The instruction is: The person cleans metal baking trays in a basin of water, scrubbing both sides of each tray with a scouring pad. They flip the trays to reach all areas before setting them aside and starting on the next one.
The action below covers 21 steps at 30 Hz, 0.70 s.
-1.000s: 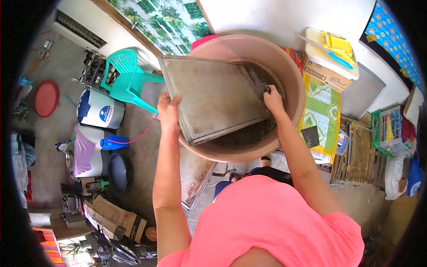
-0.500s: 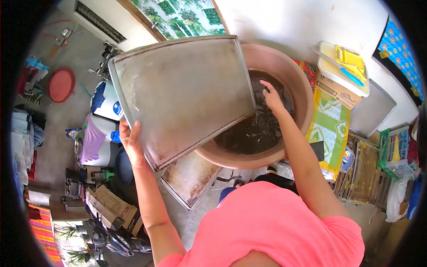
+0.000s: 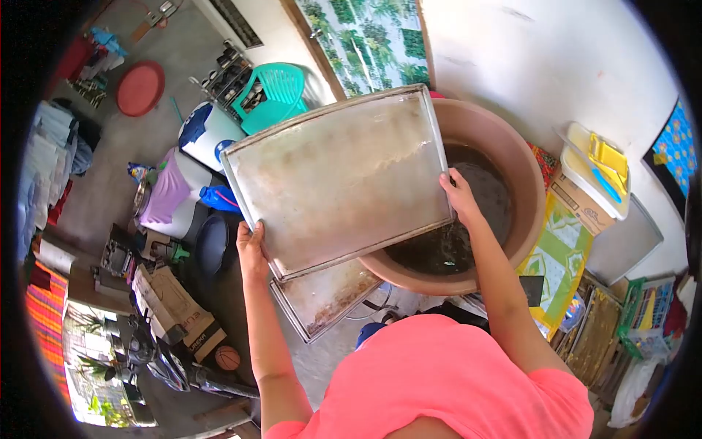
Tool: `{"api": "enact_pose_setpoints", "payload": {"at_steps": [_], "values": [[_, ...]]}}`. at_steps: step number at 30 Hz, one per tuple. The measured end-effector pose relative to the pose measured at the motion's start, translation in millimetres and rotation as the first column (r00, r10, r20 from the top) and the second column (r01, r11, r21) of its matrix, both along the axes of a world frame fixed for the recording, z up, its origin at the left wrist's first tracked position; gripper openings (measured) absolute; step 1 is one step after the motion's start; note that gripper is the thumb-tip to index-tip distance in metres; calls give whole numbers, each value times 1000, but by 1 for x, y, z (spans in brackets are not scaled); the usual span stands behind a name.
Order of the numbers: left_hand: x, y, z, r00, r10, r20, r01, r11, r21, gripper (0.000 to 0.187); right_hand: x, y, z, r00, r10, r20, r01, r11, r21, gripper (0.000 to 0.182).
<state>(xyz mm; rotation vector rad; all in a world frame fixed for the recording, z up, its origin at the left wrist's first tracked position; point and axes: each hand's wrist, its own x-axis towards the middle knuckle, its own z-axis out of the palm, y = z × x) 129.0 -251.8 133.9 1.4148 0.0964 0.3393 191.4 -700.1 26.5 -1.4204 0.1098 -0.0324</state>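
Between my two hands I hold a large metal baking tray (image 3: 340, 183), wet and stained brown, its flat face toward me. My left hand (image 3: 252, 252) grips its lower left corner with the thumb on the face. My right hand (image 3: 461, 196) is closed on the right edge; its fingers behind the tray are hidden. The tray's right end overhangs a big brown basin (image 3: 528, 197) of dark, murky water (image 3: 479, 179). Below the held tray, more stained trays (image 3: 325, 296) lie stacked near the floor, partly covered by it.
A green plastic chair (image 3: 274, 95) stands behind the tray. On the right, a box (image 3: 581, 194) carries a white container (image 3: 585, 157) with yellow and blue items. Another metal tray (image 3: 625, 238) leans at the wall. A cardboard box (image 3: 175, 311) and basketball (image 3: 227, 357) sit at lower left.
My right hand has come out from over the water and taken hold of the tray's right edge. The view has shifted, and the green chair now shows.
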Motion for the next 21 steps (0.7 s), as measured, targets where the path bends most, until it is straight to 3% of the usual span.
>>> {"api": "enact_pose_setpoints", "payload": {"at_steps": [4, 8, 9, 13, 21], "values": [[6, 12, -29, 984, 166, 72, -161, 985, -64, 8, 3, 13, 0, 995, -39, 95, 42, 999, -34, 28], [5, 26, -55, 921, 389, -30, -390, 921, -24, 22, -1, 20, 11, 988, -49, 148, 69, 989, -132, 28], [2, 10, -45, 883, 467, -47, -469, 882, -49, 38, -2, 23, 17, 987, -39, 153, 62, 988, -144, 28], [1, 13, -55, 844, 537, -13, -536, 840, -79, 36, 1, 25, 18, 975, -42, 219, 93, 970, -227, 29], [-9, 32, -66, 856, 516, -8, -512, 847, -139, 28, -4, 36, 27, 968, -16, 249, 86, 958, -275, 31]]}}
